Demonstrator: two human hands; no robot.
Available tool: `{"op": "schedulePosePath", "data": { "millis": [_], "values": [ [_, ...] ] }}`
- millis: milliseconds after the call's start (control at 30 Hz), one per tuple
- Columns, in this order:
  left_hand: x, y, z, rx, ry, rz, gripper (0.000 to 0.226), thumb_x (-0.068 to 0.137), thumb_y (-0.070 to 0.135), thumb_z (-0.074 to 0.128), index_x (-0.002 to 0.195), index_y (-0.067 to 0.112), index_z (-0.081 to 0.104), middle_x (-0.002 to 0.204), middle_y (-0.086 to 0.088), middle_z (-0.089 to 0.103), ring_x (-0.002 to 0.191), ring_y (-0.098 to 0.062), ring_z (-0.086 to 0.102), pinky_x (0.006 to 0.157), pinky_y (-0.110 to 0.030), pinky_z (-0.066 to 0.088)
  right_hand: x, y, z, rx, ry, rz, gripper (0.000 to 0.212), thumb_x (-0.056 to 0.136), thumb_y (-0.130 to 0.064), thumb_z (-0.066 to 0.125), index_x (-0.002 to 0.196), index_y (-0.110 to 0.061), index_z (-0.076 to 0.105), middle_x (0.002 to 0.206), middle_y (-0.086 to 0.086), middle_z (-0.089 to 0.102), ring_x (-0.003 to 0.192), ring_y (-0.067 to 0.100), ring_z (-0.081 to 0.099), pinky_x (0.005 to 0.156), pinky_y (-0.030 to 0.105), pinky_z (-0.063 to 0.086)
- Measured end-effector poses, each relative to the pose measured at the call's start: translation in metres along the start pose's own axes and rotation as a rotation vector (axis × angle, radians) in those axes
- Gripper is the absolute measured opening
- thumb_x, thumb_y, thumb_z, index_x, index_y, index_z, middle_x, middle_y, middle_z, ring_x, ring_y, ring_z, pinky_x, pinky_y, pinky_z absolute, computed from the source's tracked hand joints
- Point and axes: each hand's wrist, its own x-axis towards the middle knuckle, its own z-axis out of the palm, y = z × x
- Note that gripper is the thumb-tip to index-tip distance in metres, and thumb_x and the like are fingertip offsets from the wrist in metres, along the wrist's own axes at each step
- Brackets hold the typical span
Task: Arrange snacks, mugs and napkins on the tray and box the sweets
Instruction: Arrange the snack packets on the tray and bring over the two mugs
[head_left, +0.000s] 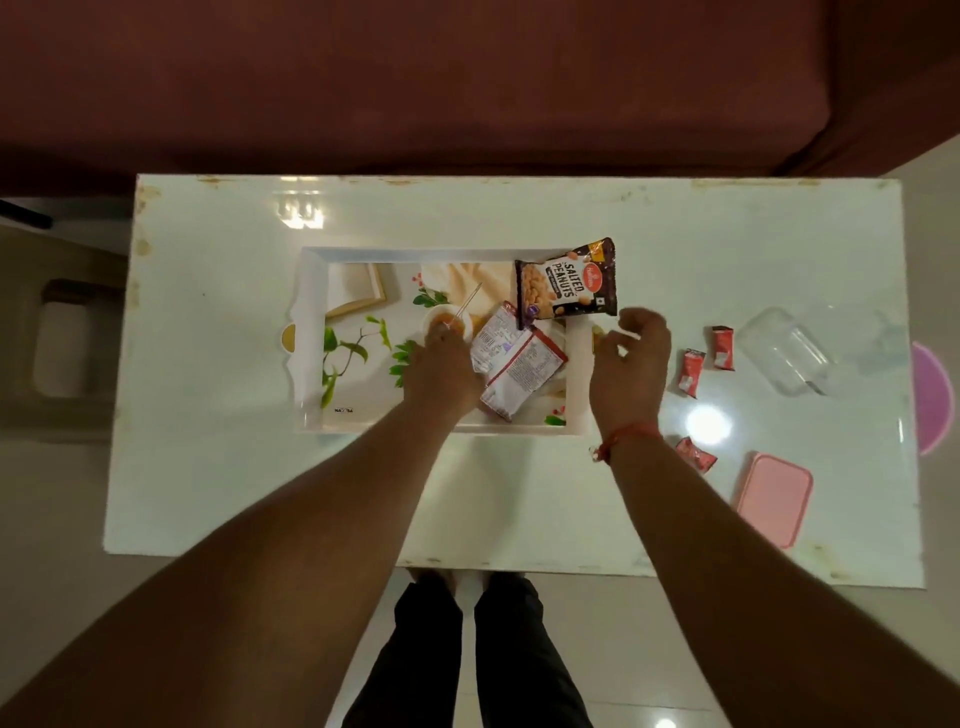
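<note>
Snack packets (519, 358) lie on tray (311, 338); I see left hand (441, 369) resting flat there, right hand (631, 364) loosely curled, empty; sweets (692, 371) unboxed

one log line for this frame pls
left hand: on tray by packets | right hand: empty | sweets: unboxed

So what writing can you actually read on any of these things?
"SALTED PEANUTS": on the dark peanut packet leaning on the tray's far right corner.
Red brand logo on that packet: too blurred.
Back print on the two flat snack packets: too small.
Dark mark on the tray's near edge: unreadable.
Red sweets: unreadable.
</note>
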Motion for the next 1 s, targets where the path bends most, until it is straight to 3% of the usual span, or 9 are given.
{"op": "schedulePosePath", "data": {
  "millis": [100,200,333,400,533,633,800,900,1000],
  "values": [
    [0.000,-0.009,-0.006,-0.176,-0.121,-0.032,0.054,0.086,0.030,0.069,0.130,0.004,0.053,0.121,-0.011,0.066,0.109,-0.030,0.062,0.078,-0.031,0.044,-0.037,0.018,-0.001,0.023,-0.081,0.090,0.030,0.092,-0.002,0.050,0.116,-0.019,0.054,0.122,-0.001,0.055,0.104,0.012,0.059,0.089,0.030,0.054],
    [-0.018,-0.015,-0.025,-0.289,-0.287,0.018,0.030,0.091,0.020,0.065,0.117,0.005,0.064,0.103,-0.003,0.065,0.097,-0.023,0.062,0.075,-0.025,0.041,-0.060,0.029,0.000,0.059,-0.175,0.177,0.026,0.090,-0.002,0.053,0.107,-0.021,0.057,0.115,0.002,0.062,0.100,0.019,0.063,0.089,0.041,0.056],
    [-0.038,-0.034,-0.044,-0.528,-0.363,-0.063,0.012,0.090,0.015,0.066,0.101,0.016,0.061,0.096,-0.002,0.068,0.076,-0.012,0.060,0.065,-0.025,0.051,-0.069,0.022,0.003,0.111,-0.269,0.288,0.011,0.095,-0.008,0.053,0.102,-0.015,0.058,0.104,0.009,0.065,0.092,0.027,0.069,0.076,0.037,0.059],
    [-0.049,-0.043,-0.045,-0.593,-0.235,-0.002,0.014,0.088,0.015,0.067,0.098,0.016,0.057,0.096,-0.003,0.066,0.080,-0.018,0.061,0.070,-0.036,0.054,-0.067,0.011,0.003,0.121,-0.364,0.358,0.010,0.098,-0.018,0.052,0.105,-0.013,0.057,0.107,0.014,0.064,0.088,0.025,0.070,0.073,0.036,0.060],
    [-0.086,-0.040,-0.027,-0.199,0.265,0.434,0.022,0.084,0.012,0.070,0.104,0.011,0.062,0.105,-0.009,0.058,0.083,-0.026,0.059,0.069,-0.033,0.052,-0.054,-0.020,0.002,0.163,-0.610,0.552,0.051,0.094,-0.060,0.045,0.117,-0.016,0.057,0.113,0.009,0.066,0.095,0.025,0.070,0.074,0.041,0.061],
    [-0.100,-0.026,-0.013,0.004,0.386,0.596,0.025,0.082,0.012,0.069,0.107,0.012,0.065,0.101,-0.011,0.059,0.083,-0.029,0.063,0.059,-0.039,0.058,-0.036,-0.033,-0.004,0.252,-0.676,0.652,0.068,0.084,-0.076,0.044,0.111,-0.018,0.067,0.101,0.008,0.075,0.089,0.025,0.074,0.073,0.043,0.061],
    [-0.095,-0.012,0.009,0.082,0.338,0.610,0.027,0.085,0.015,0.068,0.112,0.017,0.063,0.107,-0.008,0.054,0.090,-0.024,0.057,0.056,-0.037,0.057,-0.014,-0.034,-0.016,-0.100,-0.560,0.381,0.005,0.088,-0.017,0.064,0.086,-0.020,0.067,0.099,0.012,0.073,0.088,0.026,0.071,0.074,0.040,0.061],
    [-0.090,-0.009,0.022,0.016,0.239,0.540,0.037,0.087,0.014,0.066,0.123,0.016,0.058,0.121,-0.009,0.051,0.103,-0.026,0.056,0.071,-0.038,0.059,-0.008,-0.023,-0.020,-0.114,-0.468,0.237,0.018,0.085,-0.007,0.061,0.095,-0.020,0.067,0.091,-0.002,0.071,0.091,0.022,0.069,0.077,0.033,0.058],
    [-0.083,-0.002,0.029,-0.020,0.141,0.532,0.051,0.088,0.020,0.066,0.135,0.016,0.048,0.135,-0.009,0.046,0.119,-0.027,0.051,0.090,-0.036,0.054,-0.003,-0.005,-0.020,-0.187,-0.368,0.177,0.022,0.090,-0.020,0.059,0.111,-0.017,0.064,0.102,0.001,0.071,0.096,0.022,0.068,0.083,0.038,0.058]
  ]
}}
